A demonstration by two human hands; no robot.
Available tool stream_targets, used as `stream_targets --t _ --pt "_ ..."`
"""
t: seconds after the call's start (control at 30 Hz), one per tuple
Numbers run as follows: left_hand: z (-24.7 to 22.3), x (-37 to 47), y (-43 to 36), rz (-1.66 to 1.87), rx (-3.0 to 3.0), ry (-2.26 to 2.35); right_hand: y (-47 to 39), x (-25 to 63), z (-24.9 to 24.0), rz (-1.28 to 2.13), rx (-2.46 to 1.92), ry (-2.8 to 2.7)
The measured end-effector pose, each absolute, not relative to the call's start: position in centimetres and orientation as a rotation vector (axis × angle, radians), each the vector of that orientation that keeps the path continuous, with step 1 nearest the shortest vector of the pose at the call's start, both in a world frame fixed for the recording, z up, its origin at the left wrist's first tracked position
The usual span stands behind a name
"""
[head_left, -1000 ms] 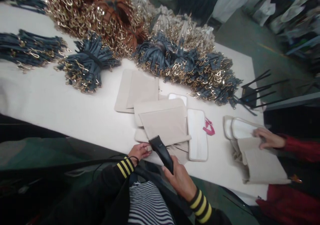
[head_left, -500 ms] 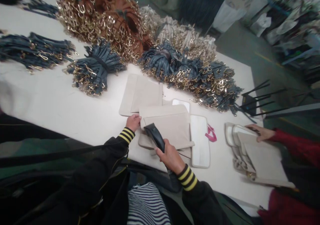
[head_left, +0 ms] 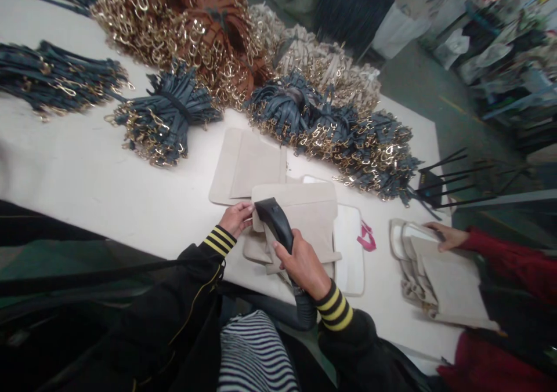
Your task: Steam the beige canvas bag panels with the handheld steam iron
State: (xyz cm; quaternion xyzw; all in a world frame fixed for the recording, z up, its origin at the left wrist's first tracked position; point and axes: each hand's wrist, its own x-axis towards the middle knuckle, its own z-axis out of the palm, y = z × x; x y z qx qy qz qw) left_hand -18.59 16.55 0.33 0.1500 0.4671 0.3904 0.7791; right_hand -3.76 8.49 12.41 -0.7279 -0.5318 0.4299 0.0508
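Observation:
My right hand (head_left: 302,262) is wrapped round a black handheld tool (head_left: 275,221), whose wide head lies over the left edge of a beige fabric piece (head_left: 308,218). At that same edge, the fingers of my left hand (head_left: 237,217) pinch the fabric's corner, close beside the tool's head. A dark hose hangs below my right hand. Under and behind the held piece lie another beige piece (head_left: 256,166) and, to the right, a white panel with a beige border (head_left: 349,250).
Bundles of dark blue straps (head_left: 169,113) with gold clasps line the far side of the white table (head_left: 87,189), with brown straps (head_left: 217,24) and beige ones behind. A pink ribbon (head_left: 366,236) lies right of the panel. Another person's hand (head_left: 450,235) touches beige pieces (head_left: 455,279).
The tool has moved up slightly and onto the fabric's upper left edge. The held piece has shifted a little right, and its left side is lifted. The other person's hand has moved slightly left.

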Motion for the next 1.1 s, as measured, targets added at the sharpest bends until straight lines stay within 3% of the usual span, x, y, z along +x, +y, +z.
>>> stream_targets --t 0.43,0.77,1.1 --pt "1.5 -17.9 16.6 0.844 0.338 1.013 7.7 -3.0 13.9 1.361 -2.196 -1.51" --pt "1.7 -17.6 17.3 0.849 0.394 1.051 6.2 -2.5 13.1 1.212 -2.166 -1.471" --pt "-0.9 -15.6 16.9 0.801 0.322 1.129 -3.4 2.3 12.2 1.327 -2.263 -1.122"
